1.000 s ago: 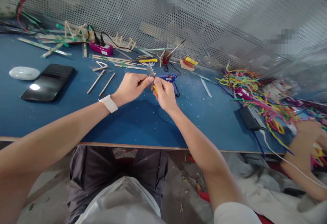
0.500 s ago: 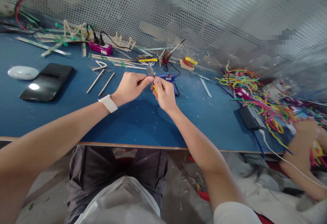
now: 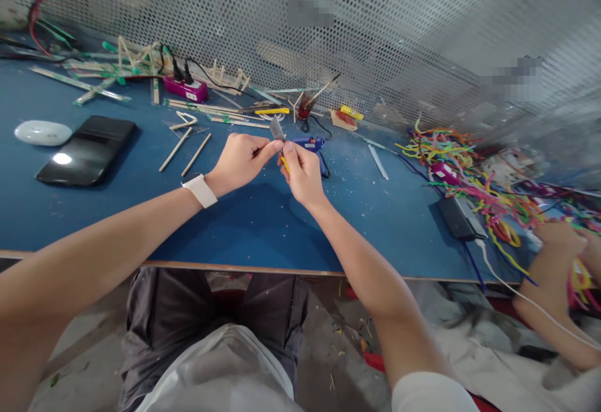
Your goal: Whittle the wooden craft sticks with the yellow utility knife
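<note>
My right hand [image 3: 305,173] is closed around the yellow handle of a utility knife, whose blade [image 3: 277,128] points up and away from me. Close against it, my left hand [image 3: 240,160] is pinched shut with the thumb at the blade's base. Whatever the left fingers grip is hidden or too small to make out. Both hands are held over the blue table [image 3: 225,224]. Just behind the right hand lies a blue glue gun [image 3: 312,143]. Two loose wooden sticks [image 3: 196,155] rest left of my hands.
A black phone [image 3: 89,152] and a white case [image 3: 43,133] lie at left. Behind are a purple power strip [image 3: 185,88], stick structures [image 3: 136,55] and another yellow cutter [image 3: 272,111]. At right are a black power bank [image 3: 457,218], tangled pipe cleaners [image 3: 502,193] and another person's hands [image 3: 561,240].
My hands and the knife hold almost the same position. At the far right the other person's hands have shifted slightly.
</note>
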The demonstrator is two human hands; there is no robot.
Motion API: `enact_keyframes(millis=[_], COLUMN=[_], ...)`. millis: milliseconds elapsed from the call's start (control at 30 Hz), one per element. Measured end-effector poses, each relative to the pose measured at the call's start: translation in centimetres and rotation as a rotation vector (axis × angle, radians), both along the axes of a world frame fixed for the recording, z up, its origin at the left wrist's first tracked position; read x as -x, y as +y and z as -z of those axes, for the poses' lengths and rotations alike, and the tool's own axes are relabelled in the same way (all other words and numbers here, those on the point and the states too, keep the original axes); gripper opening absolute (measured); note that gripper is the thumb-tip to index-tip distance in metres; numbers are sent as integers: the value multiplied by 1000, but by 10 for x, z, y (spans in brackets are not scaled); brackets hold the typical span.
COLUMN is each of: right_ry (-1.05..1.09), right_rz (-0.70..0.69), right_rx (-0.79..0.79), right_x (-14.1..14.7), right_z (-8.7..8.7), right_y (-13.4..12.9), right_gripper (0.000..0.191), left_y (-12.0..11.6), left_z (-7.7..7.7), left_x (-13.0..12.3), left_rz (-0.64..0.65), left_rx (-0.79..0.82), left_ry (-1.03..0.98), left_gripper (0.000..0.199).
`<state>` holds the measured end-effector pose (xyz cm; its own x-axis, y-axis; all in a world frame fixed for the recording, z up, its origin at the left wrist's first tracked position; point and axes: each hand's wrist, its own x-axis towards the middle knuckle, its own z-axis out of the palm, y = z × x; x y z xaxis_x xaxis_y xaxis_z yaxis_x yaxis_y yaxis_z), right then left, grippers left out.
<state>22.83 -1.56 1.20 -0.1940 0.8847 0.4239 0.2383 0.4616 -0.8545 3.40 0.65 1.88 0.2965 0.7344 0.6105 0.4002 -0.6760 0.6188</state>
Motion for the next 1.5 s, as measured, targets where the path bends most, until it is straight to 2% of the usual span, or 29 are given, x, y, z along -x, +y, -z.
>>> enact_keyframes(millis=[367,700,833,1100,1267,1500], right_ry=[6,41,45,12,-23,8], right_rz=[-5,-20,-15,0,-14,-33], right_rx=[18,30,57,118,97,91], right_x=[2,4,3,2,3,2], right_z=[-2,-4,-5,-7,-8,-8], right_y=[-1,-3,-2,-2,-4,-3], right_gripper=[77,77,77,80,79,81], left_y=[0,1,1,-3,-5,-8], left_z=[2,4,2,1,-4,-9], left_x=[-1,-1,-1,1,2,1], left_rz=[5,-1,37,120,93,96], left_rx=[15,42,56,186,175,149], left_ry=[-12,-32,-61,-133,-86,-74], left_gripper=[71,81,81,57,43,37])
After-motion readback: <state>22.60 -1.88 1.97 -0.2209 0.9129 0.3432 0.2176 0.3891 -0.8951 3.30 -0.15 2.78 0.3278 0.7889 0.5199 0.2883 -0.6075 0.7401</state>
